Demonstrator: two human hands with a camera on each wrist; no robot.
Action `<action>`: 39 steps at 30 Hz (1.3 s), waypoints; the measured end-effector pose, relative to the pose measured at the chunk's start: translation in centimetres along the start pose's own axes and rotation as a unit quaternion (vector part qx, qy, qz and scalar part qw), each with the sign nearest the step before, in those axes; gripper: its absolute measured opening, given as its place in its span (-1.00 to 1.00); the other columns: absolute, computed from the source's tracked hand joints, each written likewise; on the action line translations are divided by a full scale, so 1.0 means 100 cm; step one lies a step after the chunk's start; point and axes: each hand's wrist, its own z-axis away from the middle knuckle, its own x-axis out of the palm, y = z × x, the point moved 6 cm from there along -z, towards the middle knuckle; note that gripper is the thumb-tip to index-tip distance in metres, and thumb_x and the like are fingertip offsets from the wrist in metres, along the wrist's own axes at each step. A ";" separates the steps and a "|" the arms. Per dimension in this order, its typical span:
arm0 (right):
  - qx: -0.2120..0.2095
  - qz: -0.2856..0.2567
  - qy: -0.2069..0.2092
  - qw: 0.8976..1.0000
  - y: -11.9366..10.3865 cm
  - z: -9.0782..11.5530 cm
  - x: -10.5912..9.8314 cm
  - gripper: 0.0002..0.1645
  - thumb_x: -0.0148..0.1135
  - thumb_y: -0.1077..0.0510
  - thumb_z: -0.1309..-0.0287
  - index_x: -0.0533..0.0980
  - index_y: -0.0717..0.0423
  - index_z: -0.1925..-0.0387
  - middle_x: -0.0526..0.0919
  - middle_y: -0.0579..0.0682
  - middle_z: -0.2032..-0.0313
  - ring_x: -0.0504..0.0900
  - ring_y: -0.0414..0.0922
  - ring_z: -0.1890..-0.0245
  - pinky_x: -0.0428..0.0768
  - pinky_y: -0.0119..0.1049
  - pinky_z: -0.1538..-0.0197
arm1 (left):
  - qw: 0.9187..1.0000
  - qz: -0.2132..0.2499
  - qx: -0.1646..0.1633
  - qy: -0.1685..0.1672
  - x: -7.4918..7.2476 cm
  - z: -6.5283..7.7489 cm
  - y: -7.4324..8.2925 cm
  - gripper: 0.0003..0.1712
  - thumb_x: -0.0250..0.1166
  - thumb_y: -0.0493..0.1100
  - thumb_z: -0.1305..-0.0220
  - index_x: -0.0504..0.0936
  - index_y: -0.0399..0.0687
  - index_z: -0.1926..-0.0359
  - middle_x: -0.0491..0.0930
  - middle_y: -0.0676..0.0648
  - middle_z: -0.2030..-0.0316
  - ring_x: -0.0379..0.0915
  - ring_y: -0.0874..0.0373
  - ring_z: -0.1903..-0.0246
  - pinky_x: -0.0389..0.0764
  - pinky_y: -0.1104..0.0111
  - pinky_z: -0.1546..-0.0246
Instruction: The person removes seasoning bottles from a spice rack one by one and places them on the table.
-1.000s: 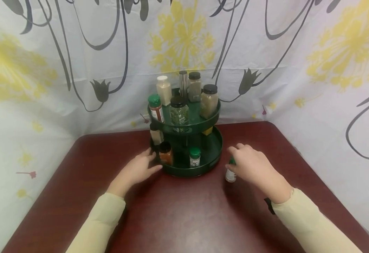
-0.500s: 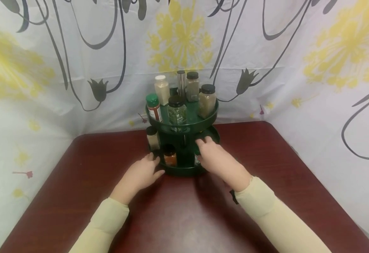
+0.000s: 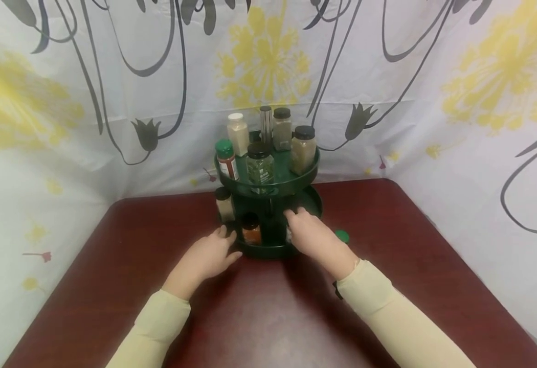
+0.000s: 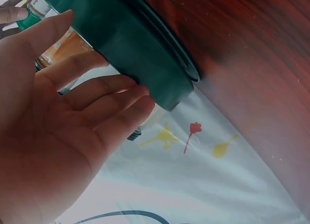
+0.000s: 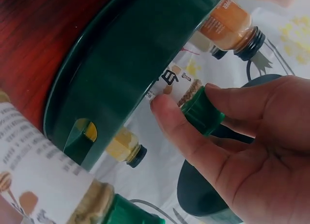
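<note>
My right hand (image 3: 316,237) reaches into the lower tier of a green two-tier turntable rack (image 3: 268,250). Its thumb and a finger pinch a small spice jar with a green cap (image 5: 202,112), standing on that tier and mostly hidden by the hand in the head view. At the rack's left front, my left hand (image 3: 206,255) rests its extended fingers against the lower rim (image 4: 131,54). Close to that hand is an orange spice jar with a dark lid (image 3: 251,233). A second green-capped spice jar (image 5: 53,171) stands on the table, right of the rack.
Several jars fill the upper tier, including a leafy herb jar (image 3: 260,168) and a red-brown one with a green lid (image 3: 227,161). A pale spice jar (image 3: 224,204) sits lower left. Patterned cloth (image 3: 167,102) hangs behind the dark red table (image 3: 259,317).
My right hand has gone left from the jar on the table to the one in the rack. The lower tier has turned slightly, its front jars shifting right. My left hand stays at the rim.
</note>
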 end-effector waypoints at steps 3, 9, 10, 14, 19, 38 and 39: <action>0.003 -0.001 -0.007 1.000 0.000 0.000 -0.002 -0.56 0.14 0.24 -0.28 0.41 0.23 -0.18 0.50 0.22 0.17 0.57 -0.03 0.44 0.60 -0.25 0.44 | 1.000 -0.005 0.001 -0.002 0.000 0.001 0.001 -0.30 0.16 0.19 -0.33 0.42 -0.16 -0.32 0.29 -0.39 -0.28 0.29 -0.20 -0.22 0.46 0.02 -0.12; -0.002 0.019 0.015 1.000 -0.001 0.000 -0.012 -0.54 0.22 0.22 -0.23 0.42 0.21 -0.16 0.50 0.21 0.19 0.55 -0.03 0.47 0.59 -0.25 0.46 | 1.000 -0.028 0.009 0.006 0.000 0.002 0.001 -0.34 0.16 0.18 -0.33 0.45 -0.12 -0.30 0.35 -0.37 -0.25 0.37 -0.19 -0.15 0.53 0.02 -0.04; -0.006 0.023 0.021 0.999 -0.002 0.000 -0.013 -0.54 0.23 0.23 -0.22 0.43 0.22 -0.15 0.50 0.21 0.20 0.55 -0.03 0.47 0.59 -0.25 0.46 | 0.999 -0.030 0.010 0.008 -0.001 0.003 0.000 -0.34 0.16 0.18 -0.33 0.45 -0.12 -0.29 0.36 -0.37 -0.24 0.38 -0.19 -0.14 0.53 0.02 -0.03; -0.018 0.027 0.028 0.999 -0.004 0.001 -0.017 -0.54 0.25 0.23 -0.19 0.44 0.22 -0.13 0.50 0.18 0.23 0.54 -0.02 0.44 0.59 -0.24 0.45 | 0.999 -0.035 0.011 0.010 0.000 0.003 0.000 -0.34 0.15 0.18 -0.34 0.45 -0.12 -0.29 0.35 -0.38 -0.24 0.39 -0.19 -0.14 0.55 0.03 -0.01; -0.022 0.019 0.028 0.999 -0.007 0.006 -0.023 -0.50 0.25 0.27 -0.14 0.44 0.21 -0.14 0.50 0.15 0.20 0.54 -0.06 0.41 0.59 -0.25 0.42 | 0.999 -0.030 0.012 0.012 -0.001 0.004 -0.001 -0.35 0.15 0.18 -0.34 0.46 -0.12 -0.29 0.35 -0.38 -0.25 0.39 -0.19 -0.13 0.55 0.03 -0.01; -0.032 0.018 0.041 0.998 -0.016 0.034 -0.050 -0.35 0.23 0.38 -0.01 0.42 0.16 -0.22 0.49 0.17 0.10 0.46 -0.12 0.60 0.52 -0.30 0.52 | 0.999 -0.037 0.023 0.026 0.000 0.003 0.000 -0.36 0.13 0.17 -0.35 0.46 -0.12 -0.29 0.36 -0.39 -0.24 0.39 -0.19 -0.13 0.56 0.04 0.01; -0.036 0.019 0.043 0.998 -0.017 0.035 -0.050 -0.36 0.23 0.39 0.00 0.42 0.17 -0.21 0.49 0.17 0.12 0.45 -0.13 0.61 0.51 -0.31 0.53 | 0.999 -0.038 0.023 0.026 -0.001 0.003 0.000 -0.36 0.13 0.17 -0.35 0.46 -0.11 -0.29 0.36 -0.39 -0.24 0.39 -0.19 -0.13 0.56 0.04 0.01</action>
